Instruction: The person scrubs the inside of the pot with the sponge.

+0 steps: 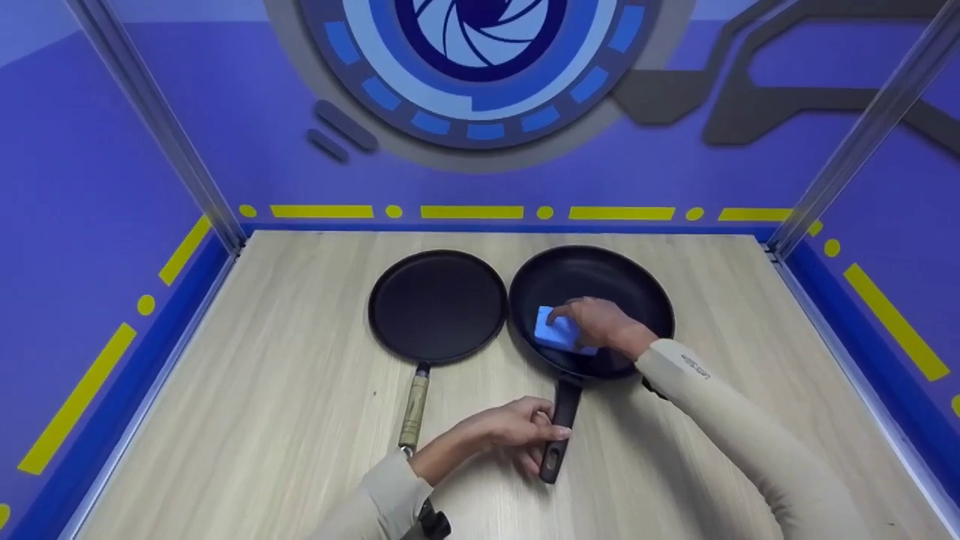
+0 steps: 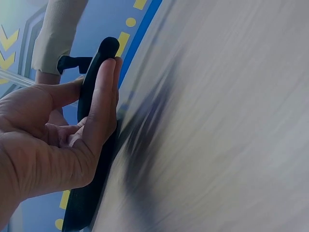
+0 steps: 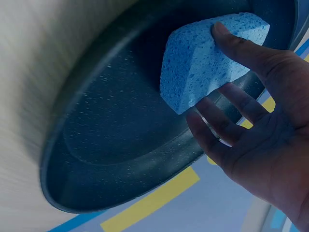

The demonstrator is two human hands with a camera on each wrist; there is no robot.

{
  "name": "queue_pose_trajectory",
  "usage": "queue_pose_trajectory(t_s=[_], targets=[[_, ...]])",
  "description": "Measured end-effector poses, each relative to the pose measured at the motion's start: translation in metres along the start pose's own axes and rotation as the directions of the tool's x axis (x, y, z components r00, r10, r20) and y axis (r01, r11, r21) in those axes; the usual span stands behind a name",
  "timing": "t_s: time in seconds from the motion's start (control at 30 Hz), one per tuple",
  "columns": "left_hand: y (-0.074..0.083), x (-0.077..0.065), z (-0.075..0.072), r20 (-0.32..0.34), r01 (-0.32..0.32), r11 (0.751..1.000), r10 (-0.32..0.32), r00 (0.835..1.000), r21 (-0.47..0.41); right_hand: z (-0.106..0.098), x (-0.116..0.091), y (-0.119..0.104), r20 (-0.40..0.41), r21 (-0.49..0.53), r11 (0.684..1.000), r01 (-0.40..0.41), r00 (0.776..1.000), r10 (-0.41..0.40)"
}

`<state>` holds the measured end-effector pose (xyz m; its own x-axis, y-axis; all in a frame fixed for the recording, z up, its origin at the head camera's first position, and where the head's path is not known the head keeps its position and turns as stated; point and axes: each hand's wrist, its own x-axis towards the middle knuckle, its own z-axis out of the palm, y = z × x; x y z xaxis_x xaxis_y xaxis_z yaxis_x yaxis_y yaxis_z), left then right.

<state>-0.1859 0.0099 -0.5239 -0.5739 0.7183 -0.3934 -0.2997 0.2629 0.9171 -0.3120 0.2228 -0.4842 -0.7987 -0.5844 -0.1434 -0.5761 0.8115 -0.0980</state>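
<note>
A deep black frying pan [image 1: 592, 270] lies on the right half of the wooden table. My left hand [image 1: 517, 427] holds its dark handle [image 1: 568, 405] between thumb and fingers; the left wrist view shows the handle [image 2: 87, 101] pinched there. Inside the pan, my right hand [image 1: 604, 324] grips a blue sponge [image 1: 553, 328] low on the pan's left side. Up close in the right wrist view, the porous sponge [image 3: 207, 58] sits between thumb and fingertips, over the speckled inner surface of the pan [image 3: 120, 111].
Left of the frying pan, its rim right beside it, lies a flat black crepe pan [image 1: 439, 307] with a wooden handle [image 1: 414, 409] pointing toward me. Blue-purple panels [image 1: 480, 187] with yellow dashes wall the table [image 1: 300, 375] at the back and sides.
</note>
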Motion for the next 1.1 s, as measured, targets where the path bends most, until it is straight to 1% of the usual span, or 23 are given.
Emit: queue_pose_trajectory(t_s=[0.1, 0.2, 0.27, 0.33, 0.47, 0.53, 0.67, 0.8, 0.9, 1.0, 1.03, 1.1], targets=[[-0.001, 0.001, 0.002, -0.003, -0.006, 1.000, 0.006, 1.000, -0.001, -0.001, 0.006, 0.001, 0.011, 0.035, 0.999, -0.040, 0.999, 0.039], [0.001, 0.002, 0.002, -0.002, -0.016, 1.000, 0.016, 1.000, 0.011, 0.000, 0.009, 0.004, -0.002, 0.050, 0.997, -0.052, 0.999, 0.053], [0.001, 0.002, 0.002, 0.002, -0.019, 1.000, 0.019, 1.000, 0.020, 0.002, 0.007, 0.007, -0.020, 0.049, 0.998, -0.035, 0.999, 0.036], [0.001, 0.002, 0.002, 0.005, -0.012, 1.000, 0.011, 1.000, 0.025, 0.006, 0.002, 0.009, -0.043, 0.049, 0.999, 0.005, 0.999, -0.003], [-0.002, 0.002, 0.002, 0.009, -0.001, 1.000, 0.001, 1.000, 0.006, 0.011, -0.010, 0.009, -0.050, 0.068, 0.995, 0.077, 0.996, -0.074], [-0.003, 0.002, 0.002, 0.001, -0.004, 1.000, 0.004, 1.000, -0.006, 0.013, -0.016, 0.008, -0.039, 0.078, 0.992, 0.098, 0.995, -0.095], [-0.003, 0.002, 0.003, -0.016, 0.001, 1.000, -0.001, 1.000, -0.003, 0.010, -0.026, 0.009, 0.014, 0.105, 0.988, 0.109, 0.994, -0.111], [-0.002, 0.003, 0.003, -0.016, 0.007, 1.000, -0.007, 1.000, 0.000, 0.005, -0.038, 0.018, 0.074, 0.135, 0.982, 0.129, 0.987, -0.139], [-0.003, 0.002, 0.003, -0.004, 0.004, 1.000, -0.004, 1.000, -0.010, 0.003, -0.049, 0.028, 0.086, 0.135, 0.977, 0.163, 0.981, -0.176], [-0.004, 0.003, 0.003, 0.015, -0.006, 1.000, 0.006, 1.000, -0.030, 0.002, -0.058, 0.043, 0.064, 0.117, 0.981, 0.153, 0.985, -0.161], [-0.004, 0.002, 0.001, 0.015, -0.008, 1.000, 0.009, 1.000, -0.029, 0.002, -0.057, 0.048, 0.044, 0.106, 0.985, 0.138, 0.989, -0.143], [-0.002, 0.001, -0.002, 0.023, -0.009, 1.000, 0.010, 1.000, -0.023, 0.002, -0.055, 0.058, 0.010, 0.095, 0.992, 0.079, 0.997, -0.081]])
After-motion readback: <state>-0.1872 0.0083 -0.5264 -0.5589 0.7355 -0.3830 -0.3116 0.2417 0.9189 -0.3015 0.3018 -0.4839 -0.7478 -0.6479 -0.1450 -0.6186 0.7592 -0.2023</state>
